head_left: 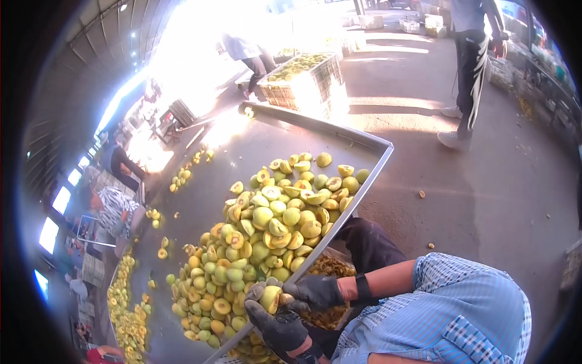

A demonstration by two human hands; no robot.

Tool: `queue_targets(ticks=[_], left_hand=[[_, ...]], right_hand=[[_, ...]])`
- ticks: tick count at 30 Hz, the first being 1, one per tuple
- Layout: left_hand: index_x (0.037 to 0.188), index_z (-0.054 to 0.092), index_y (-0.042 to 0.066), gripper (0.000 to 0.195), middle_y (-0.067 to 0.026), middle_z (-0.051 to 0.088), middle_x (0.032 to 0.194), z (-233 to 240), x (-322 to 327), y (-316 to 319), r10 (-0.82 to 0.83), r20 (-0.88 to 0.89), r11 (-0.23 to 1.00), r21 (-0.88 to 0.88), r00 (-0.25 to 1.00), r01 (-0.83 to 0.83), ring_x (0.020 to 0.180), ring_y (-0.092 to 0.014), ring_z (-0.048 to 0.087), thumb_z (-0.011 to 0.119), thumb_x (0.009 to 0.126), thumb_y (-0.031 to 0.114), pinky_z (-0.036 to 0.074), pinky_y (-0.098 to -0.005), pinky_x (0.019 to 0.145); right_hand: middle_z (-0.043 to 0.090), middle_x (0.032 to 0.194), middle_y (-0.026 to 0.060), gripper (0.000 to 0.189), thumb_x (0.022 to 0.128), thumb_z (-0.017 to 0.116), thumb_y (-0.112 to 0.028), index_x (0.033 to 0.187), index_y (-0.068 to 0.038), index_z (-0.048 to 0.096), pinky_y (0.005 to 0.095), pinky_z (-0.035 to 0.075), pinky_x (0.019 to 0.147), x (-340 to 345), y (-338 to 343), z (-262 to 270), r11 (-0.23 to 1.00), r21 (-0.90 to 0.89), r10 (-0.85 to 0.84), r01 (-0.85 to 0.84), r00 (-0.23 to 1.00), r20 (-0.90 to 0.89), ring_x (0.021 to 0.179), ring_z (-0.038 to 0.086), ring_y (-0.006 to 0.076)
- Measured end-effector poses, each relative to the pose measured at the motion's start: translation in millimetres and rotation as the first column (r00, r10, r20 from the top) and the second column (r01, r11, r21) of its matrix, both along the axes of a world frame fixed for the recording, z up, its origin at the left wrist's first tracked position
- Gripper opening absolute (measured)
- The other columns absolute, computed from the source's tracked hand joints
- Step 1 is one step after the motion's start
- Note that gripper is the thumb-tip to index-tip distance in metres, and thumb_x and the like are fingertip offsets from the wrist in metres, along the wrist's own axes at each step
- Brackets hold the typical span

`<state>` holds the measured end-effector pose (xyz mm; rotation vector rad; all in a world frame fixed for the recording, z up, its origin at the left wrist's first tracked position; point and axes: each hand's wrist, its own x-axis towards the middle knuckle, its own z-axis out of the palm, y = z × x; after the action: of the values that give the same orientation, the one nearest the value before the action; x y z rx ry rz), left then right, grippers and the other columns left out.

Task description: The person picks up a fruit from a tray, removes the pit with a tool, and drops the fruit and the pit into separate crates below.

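My left hand [277,325], in a dark glove, holds a yellow-green stone-fruit half [270,299] over the table's raised metal rim. My right hand [316,292], also gloved, meets it from the other side, fingers bent against the fruit. A small tan piece [285,299] shows between the right fingers and the fruit; whether it is a pit or a bare fingertip is unclear. Just beyond both hands, a large heap of halved stone fruit [259,227] spreads over the metal table [204,182]. Below my right hand sits a container of brown scraps [334,268].
More fruit [129,318] lines the table's far side, where a person in a patterned top [113,211] sits. Stacked crates of fruit [300,82] stand past the table's end, with a person bending nearby. Another person [470,68] is on the concrete floor at right.
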<state>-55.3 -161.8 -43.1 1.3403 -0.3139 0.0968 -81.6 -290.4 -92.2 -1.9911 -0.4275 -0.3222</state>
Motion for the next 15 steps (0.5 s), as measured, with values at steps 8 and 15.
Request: queue_targets(ticks=[8, 15], left_hand=[[0.123, 0.053, 0.004, 0.044, -0.0149, 0.059, 0.098, 33.8, 27.0, -66.6, 0.505, 0.863, 0.691, -0.412, -0.011, -0.594, 0.071, -0.019, 0.059, 0.038, 0.106, 0.042, 0.044, -0.0211, 0.049], [0.119, 0.055, 0.001, 0.042, -0.014, 0.058, 0.091, 66.5, -14.4, -91.2, 0.59, 0.793, 0.745, -0.462, 0.152, -0.48, 0.068, -0.02, 0.059, 0.039, 0.106, 0.037, 0.049, -0.0256, 0.053]], right_hand=[[0.067, 0.103, 0.0159, 0.033, 0.098, 0.055, -0.027, 0.122, -0.004, 0.056, 0.0379, 0.051, 0.08, -0.3, 31.2, -5.7, 0.838, 0.497, 0.246, -0.225, 0.969, 0.024, 0.095, 0.066, 0.0327], [0.066, 0.103, 0.0159, 0.032, 0.096, 0.057, -0.025, 0.12, -0.004, 0.058, 0.0376, 0.052, 0.08, 6.4, 9.1, 11.6, 0.943, 0.218, 0.258, -0.25, 0.966, -0.007, 0.093, 0.065, 0.0323]])
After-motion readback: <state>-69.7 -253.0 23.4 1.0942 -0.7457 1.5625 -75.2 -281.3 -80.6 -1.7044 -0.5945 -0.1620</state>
